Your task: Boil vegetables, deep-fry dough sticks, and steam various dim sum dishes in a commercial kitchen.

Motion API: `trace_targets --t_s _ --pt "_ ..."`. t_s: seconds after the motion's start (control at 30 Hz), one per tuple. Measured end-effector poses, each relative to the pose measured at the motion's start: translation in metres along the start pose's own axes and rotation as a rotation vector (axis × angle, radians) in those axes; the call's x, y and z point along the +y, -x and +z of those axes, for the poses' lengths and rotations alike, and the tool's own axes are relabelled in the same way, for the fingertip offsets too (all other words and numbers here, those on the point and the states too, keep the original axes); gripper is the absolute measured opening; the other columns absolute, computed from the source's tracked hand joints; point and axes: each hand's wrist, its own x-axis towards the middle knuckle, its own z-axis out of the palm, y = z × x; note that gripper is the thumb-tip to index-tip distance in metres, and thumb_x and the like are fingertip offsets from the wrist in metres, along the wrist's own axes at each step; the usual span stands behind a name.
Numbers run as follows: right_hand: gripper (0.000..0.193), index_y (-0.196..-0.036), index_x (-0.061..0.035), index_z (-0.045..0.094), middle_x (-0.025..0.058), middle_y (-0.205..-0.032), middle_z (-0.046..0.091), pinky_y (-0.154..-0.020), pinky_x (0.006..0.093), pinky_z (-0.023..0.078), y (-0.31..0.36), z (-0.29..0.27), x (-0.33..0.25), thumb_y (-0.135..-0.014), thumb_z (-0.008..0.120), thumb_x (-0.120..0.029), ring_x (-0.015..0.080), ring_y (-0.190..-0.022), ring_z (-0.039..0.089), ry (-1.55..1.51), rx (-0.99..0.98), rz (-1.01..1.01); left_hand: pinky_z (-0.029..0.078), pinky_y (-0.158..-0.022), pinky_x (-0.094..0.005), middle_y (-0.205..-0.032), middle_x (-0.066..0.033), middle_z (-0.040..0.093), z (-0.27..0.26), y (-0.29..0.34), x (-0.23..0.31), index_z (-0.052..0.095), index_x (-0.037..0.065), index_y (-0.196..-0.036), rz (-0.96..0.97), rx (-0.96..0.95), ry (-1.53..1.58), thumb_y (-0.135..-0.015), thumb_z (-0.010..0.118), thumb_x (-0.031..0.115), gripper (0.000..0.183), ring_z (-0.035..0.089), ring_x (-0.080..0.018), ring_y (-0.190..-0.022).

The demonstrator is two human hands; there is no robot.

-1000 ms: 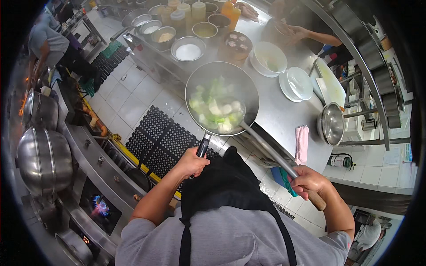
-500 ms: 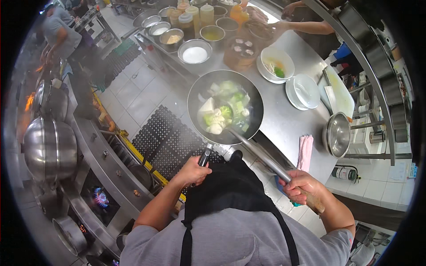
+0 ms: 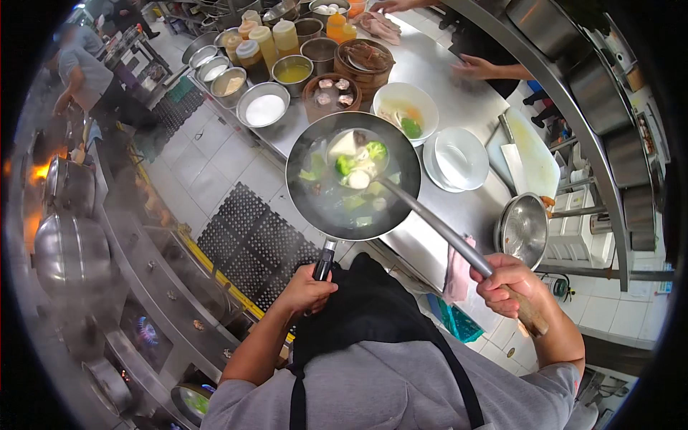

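My left hand (image 3: 304,290) is wrapped round the black handle of a dark frying pan (image 3: 304,204), held up in front of me. Pale broth with broccoli (image 3: 345,165), white chunks and green vegetable pieces fills the pan, and steam hangs over it. My right hand (image 3: 505,284) grips the wooden end of a long-handled metal ladle (image 3: 446,231). Its bowl lies in the pan, heaped with broccoli and white pieces. Just beyond the pan's right rim, a white bowl (image 3: 393,93) holds some broth and a green leaf.
A steel counter (image 3: 459,89) carries stacked white bowls (image 3: 459,159), a bamboo steamer (image 3: 313,92), steel bowls (image 3: 262,104) and squeeze bottles (image 3: 286,37). A cleaver (image 3: 513,166) lies by a cutting board (image 3: 534,147). Lit burners (image 3: 146,329) stand at left. Another person's hand (image 3: 471,67) reaches over the counter.
The pan is now closer to the counter and the white bowl. The ladle has lifted some vegetables into a heap. A co-worker's hands have drawn away from the bamboo steamer.
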Motion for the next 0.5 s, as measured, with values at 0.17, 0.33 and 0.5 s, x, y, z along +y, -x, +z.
trace_targets --t_s 0.17,0.33,0.5 --pt "0.012 -0.090 0.0004 0.050 0.0037 -0.050 0.039 -0.023 0.0279 0.028 0.016 -0.027 -0.038 -0.079 0.050 0.001 0.0108 -0.028 0.034 -0.082 0.010 -0.115 0.030 -0.033 -0.0277 -0.050 0.0012 0.041 0.026 -0.016 0.014 0.045 0.011 -0.080 0.005 0.027 0.017 -0.084 0.066 0.002 0.023 0.038 -0.0101 -0.035" --pt "0.013 -0.090 -0.0008 0.051 0.0034 -0.050 0.038 -0.022 0.0280 0.026 0.016 -0.052 -0.072 -0.078 0.049 0.000 0.0105 -0.027 0.031 -0.097 0.008 -0.226 0.030 -0.033 -0.0271 -0.050 0.0008 0.042 0.037 -0.021 0.018 0.046 0.011 -0.078 -0.002 0.051 -0.001 -0.083 0.066 0.002 0.023 0.039 -0.0101 -0.035" --pt "0.009 -0.088 -0.0028 0.050 0.0011 -0.051 0.040 -0.024 0.0281 0.030 -0.012 -0.073 -0.103 -0.079 0.051 -0.004 0.0108 -0.030 0.035 0.111 0.142 -0.270 0.031 -0.033 -0.0285 -0.049 0.0004 0.042 0.036 -0.020 0.013 0.044 0.010 -0.079 -0.034 0.086 -0.012 -0.083 0.066 0.000 0.025 0.040 -0.0114 -0.034"
